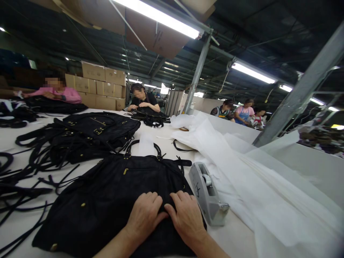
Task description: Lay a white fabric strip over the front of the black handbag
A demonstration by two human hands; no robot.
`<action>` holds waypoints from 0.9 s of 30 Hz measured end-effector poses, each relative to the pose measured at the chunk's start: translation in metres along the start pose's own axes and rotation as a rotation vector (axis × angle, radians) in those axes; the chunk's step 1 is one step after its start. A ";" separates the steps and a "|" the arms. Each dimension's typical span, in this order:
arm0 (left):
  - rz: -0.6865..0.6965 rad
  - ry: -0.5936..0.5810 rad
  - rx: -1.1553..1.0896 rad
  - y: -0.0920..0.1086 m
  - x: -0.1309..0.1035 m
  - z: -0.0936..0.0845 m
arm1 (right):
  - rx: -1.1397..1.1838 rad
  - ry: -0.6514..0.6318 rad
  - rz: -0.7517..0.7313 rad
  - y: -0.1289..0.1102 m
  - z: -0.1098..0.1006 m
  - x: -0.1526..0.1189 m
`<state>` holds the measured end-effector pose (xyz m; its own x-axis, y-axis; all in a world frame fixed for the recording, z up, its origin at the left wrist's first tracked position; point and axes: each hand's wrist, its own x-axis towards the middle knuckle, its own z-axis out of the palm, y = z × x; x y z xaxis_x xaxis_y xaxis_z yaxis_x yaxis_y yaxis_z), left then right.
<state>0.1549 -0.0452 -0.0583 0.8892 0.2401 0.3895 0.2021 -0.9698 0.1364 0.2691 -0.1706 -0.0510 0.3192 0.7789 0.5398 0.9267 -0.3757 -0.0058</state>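
Left hand (145,214) and right hand (186,216), fingers spread flat, pressing soft black handbag (113,193)

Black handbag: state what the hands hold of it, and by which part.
Neither hand grips anything. The left hand and right hand lie flat, palms down, on the black handbag, on its near body panel.

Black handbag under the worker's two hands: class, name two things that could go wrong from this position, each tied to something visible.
1. The grey tape dispenser sits right beside the right hand; a sideways sweep might knock it or catch its cutter.
2. Loose black straps trail next to the black handbag that the left hand presses flat; sliding the bag could snag and drag them.
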 end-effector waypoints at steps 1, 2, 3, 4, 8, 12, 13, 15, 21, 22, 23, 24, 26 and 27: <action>0.015 0.008 0.010 -0.001 0.000 0.002 | 0.033 0.012 0.016 -0.006 0.000 -0.001; 0.019 0.010 0.012 -0.003 0.001 0.002 | 0.073 0.036 0.011 -0.011 0.002 -0.002; 0.010 0.005 0.007 -0.004 0.002 0.002 | 0.107 0.063 -0.006 -0.015 0.005 -0.004; -0.005 -0.009 -0.008 -0.006 0.003 0.000 | 0.127 0.085 -0.019 -0.017 0.010 -0.006; -0.040 -0.018 -0.111 -0.010 -0.003 -0.016 | 0.101 0.113 -0.001 -0.016 0.025 -0.008; 0.124 0.265 -0.005 -0.006 -0.033 -0.021 | 0.079 0.154 -0.023 -0.015 0.027 -0.006; 0.238 0.299 0.019 -0.004 -0.042 -0.018 | 0.074 0.170 -0.030 -0.015 0.026 -0.006; 0.466 0.261 0.004 0.000 -0.058 -0.010 | 0.073 0.202 -0.058 -0.017 0.024 -0.006; 0.357 -0.066 -0.236 -0.007 -0.067 -0.016 | 0.171 0.317 -0.263 -0.013 0.011 -0.013; 0.348 -0.089 -0.275 -0.008 -0.066 -0.020 | 0.175 0.336 -0.323 -0.011 0.007 -0.017; 0.348 -0.102 -0.307 -0.010 -0.066 -0.024 | 0.169 0.350 -0.392 -0.009 0.004 -0.021; 0.349 -0.107 -0.331 -0.010 -0.066 -0.027 | 0.156 0.361 -0.460 -0.008 0.001 -0.026; 0.351 -0.100 -0.344 -0.011 -0.067 -0.027 | 0.121 0.346 -0.567 -0.004 -0.004 -0.036; 0.354 -0.084 -0.322 -0.010 -0.069 -0.025 | 0.106 0.327 -0.597 -0.003 -0.005 -0.041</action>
<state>0.0816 -0.0505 -0.0638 0.9132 -0.1195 0.3896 -0.2442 -0.9258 0.2886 0.2523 -0.2042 -0.0685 -0.3128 0.6395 0.7023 0.9450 0.1350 0.2980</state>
